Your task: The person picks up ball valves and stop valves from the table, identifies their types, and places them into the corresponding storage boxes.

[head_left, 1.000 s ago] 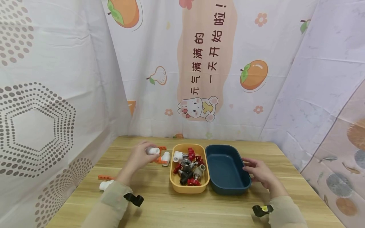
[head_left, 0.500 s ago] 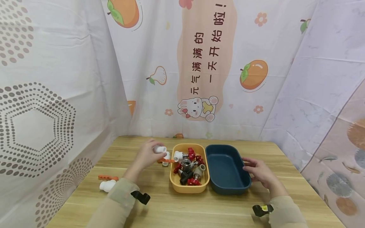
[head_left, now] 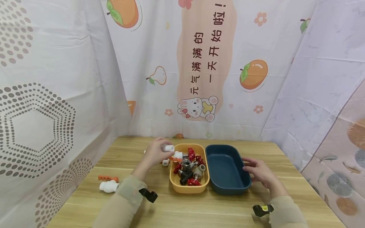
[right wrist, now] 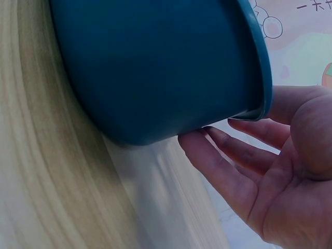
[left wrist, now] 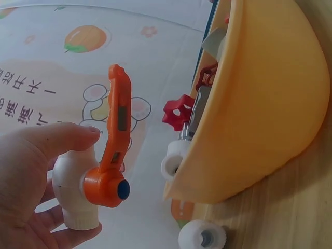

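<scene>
My left hand (head_left: 153,155) holds a white plastic ball valve (left wrist: 72,181) with an orange lever handle (left wrist: 119,124), raised at the left side of the yellow bin (head_left: 188,189). Thumb and fingers are around the valve's body. In the yellow bin lie several valves and fittings, among them one with a red handle (head_left: 194,182) and a black piece (head_left: 183,178). At the right, my right hand (head_left: 259,171) touches the outer side of the dark blue bin (head_left: 230,191) with extended fingers. Nothing lies inside that bin.
Another white valve (head_left: 109,186) with an orange handle (head_left: 108,178) lies at the table's left. A further white fitting (left wrist: 201,236) rests beside the yellow bin, partly hidden by the left hand in the head view. A printed curtain (head_left: 159,107) hangs behind the table.
My left hand has carried the white ball valve rightward, from above the left part of the table to the yellow bin's left rim. The right hand and both bins have stayed put.
</scene>
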The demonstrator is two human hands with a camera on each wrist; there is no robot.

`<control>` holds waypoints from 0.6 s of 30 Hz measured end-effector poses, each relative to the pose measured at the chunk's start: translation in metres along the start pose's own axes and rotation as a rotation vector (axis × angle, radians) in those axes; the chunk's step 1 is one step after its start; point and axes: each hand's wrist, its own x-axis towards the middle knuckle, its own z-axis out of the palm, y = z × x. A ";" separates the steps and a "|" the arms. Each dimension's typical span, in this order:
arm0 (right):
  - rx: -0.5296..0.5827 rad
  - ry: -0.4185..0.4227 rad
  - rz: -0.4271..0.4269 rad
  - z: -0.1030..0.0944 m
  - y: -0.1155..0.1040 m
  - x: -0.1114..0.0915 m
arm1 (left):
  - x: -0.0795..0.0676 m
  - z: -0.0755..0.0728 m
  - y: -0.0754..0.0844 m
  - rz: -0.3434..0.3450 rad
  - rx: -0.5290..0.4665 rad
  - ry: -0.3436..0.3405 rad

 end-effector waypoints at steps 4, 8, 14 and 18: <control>0.003 -0.001 -0.001 0.000 0.000 0.000 | 0.004 0.006 0.004 0.006 0.009 -0.012; -0.002 -0.006 -0.008 -0.001 0.000 0.000 | 0.007 0.012 0.010 0.011 0.009 -0.021; -0.004 -0.007 -0.012 -0.002 0.000 0.000 | 0.013 0.020 0.018 0.017 -0.001 -0.045; -0.006 -0.008 -0.011 -0.002 0.000 0.000 | 0.017 0.026 0.024 0.028 -0.003 -0.048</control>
